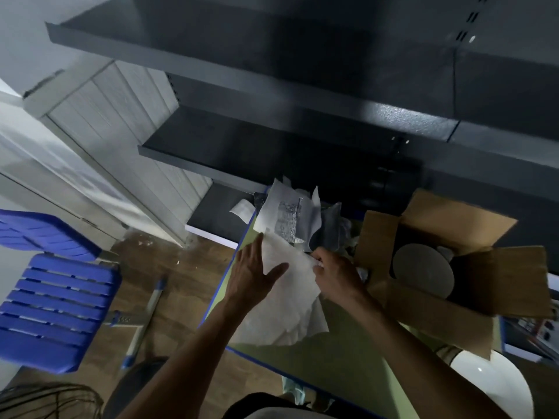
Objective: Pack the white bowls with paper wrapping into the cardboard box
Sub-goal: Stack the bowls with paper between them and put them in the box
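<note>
A sheet of white wrapping paper (290,309) lies on the green table (341,358). My left hand (254,276) rests flat on its left part, fingers spread. My right hand (335,273) pinches the sheet's far right edge. Behind the sheet sits a pile of crumpled paper and newsprint (293,219). The open cardboard box (453,267) stands at the right, flaps out, with a round paper-wrapped bundle (423,267) inside. A white bowl (496,385) sits at the table's near right corner.
Dark metal shelves (302,86) overhang the far side of the table. A blue slatted chair (57,300) stands on the wooden floor at the left. A grey cabinet (121,122) is at the back left.
</note>
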{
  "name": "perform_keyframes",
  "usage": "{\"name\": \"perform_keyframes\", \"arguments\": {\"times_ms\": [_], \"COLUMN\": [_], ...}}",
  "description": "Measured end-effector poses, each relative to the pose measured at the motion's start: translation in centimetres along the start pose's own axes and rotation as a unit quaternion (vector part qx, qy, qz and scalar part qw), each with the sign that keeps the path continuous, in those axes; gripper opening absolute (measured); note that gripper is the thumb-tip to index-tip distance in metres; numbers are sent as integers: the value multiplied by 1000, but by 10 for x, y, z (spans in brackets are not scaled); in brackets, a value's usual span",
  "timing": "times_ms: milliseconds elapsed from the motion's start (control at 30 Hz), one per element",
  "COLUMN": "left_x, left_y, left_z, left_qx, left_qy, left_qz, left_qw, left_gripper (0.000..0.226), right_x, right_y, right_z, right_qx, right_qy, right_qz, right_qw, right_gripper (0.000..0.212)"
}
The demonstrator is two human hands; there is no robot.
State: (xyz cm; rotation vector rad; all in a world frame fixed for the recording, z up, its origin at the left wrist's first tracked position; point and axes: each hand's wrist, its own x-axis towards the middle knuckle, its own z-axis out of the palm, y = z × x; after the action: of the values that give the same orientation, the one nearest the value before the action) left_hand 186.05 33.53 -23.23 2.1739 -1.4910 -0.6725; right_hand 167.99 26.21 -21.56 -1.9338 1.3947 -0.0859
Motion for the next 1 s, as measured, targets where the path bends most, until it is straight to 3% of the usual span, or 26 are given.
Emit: {"name": "perform_keyframes", "arguments": {"times_ms": [100,267,400,567,733,867,1000], "left_x": [5,10,13,12,7,4,-7], "left_y": [10,24,56,118,162,185,206], "left_z": [-6,-20,-28,-8,26,54,72], "left_qx": [-47,-106,-177,-207,-144,-120,-132], "left_qy": [20,49,-18,-130,-125,-138,-138], "left_qz": [-26,9,58,139,210,252,280], "left_qw": [998,993,982,960,959,950,941], "left_gripper": [86,43,62,24,31,46,28], "right_x": [-4,-11,-30,-72,-113,-152,-186], "right_y": [-1,6,22,56,98,135,162], "right_z": [-15,-49,-83,-121,-133,-139,-138], "right_qx": [25,67,126,52,116,78,70], "right_qy": [16,48,104,185,221,243,262], "right_qz": [-3,-15,-5,28,71,150,205], "right_qw": [1000,997,987,981,966,955,940], "right_gripper": [22,16,14,16,16,18,12]}}
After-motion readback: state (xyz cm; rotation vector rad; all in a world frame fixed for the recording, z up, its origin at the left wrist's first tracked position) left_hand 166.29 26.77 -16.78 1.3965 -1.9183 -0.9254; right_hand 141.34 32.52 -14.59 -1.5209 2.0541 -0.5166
